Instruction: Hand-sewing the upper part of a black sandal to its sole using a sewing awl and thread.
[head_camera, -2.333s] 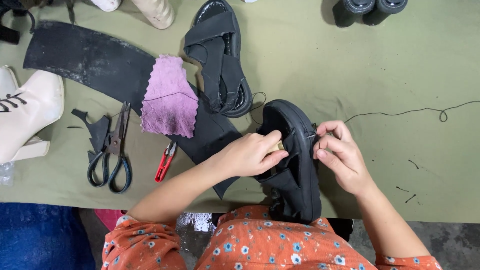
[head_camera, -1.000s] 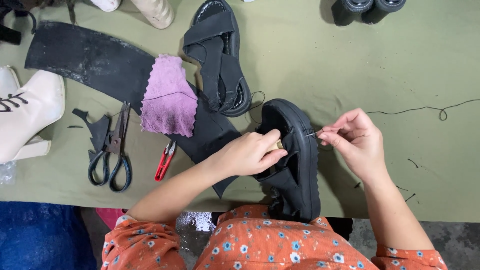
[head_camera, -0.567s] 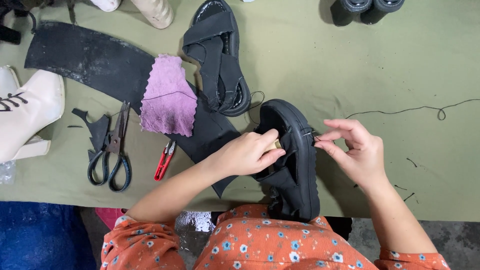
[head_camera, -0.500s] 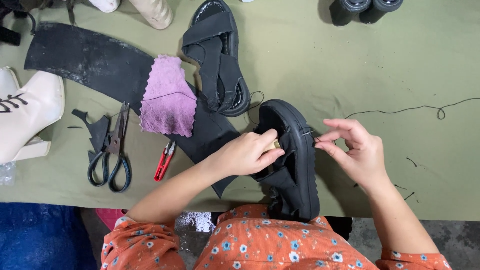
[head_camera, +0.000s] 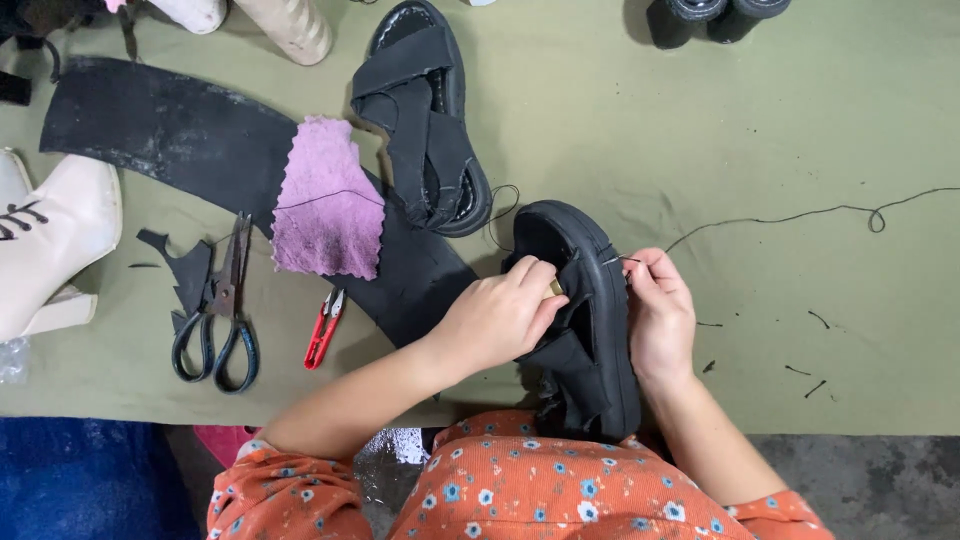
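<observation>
Olive-green cloth surface (head_camera: 700, 120) is carrying a chunky black platform sandal with fabric straps (head_camera: 590, 340), lying on its side at the near edge between both hands. Left hand (head_camera: 495, 315) fingers are clamping the strap, right hand (head_camera: 660, 310) fingers are pinching together on a thin needle (head_camera: 622, 260) with black thread (head_camera: 790, 215) at the sole rim. Sole is looking stiff and fairly light, straps soft; best gripping by sole edge.

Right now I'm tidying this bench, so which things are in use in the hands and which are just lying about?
In use:
black sandal, gripped by left hand
needle, pinched by right hand
black thread

Lying about:
second sandal
scissors
red snips
pink cloth
black sheet
white boot
</observation>
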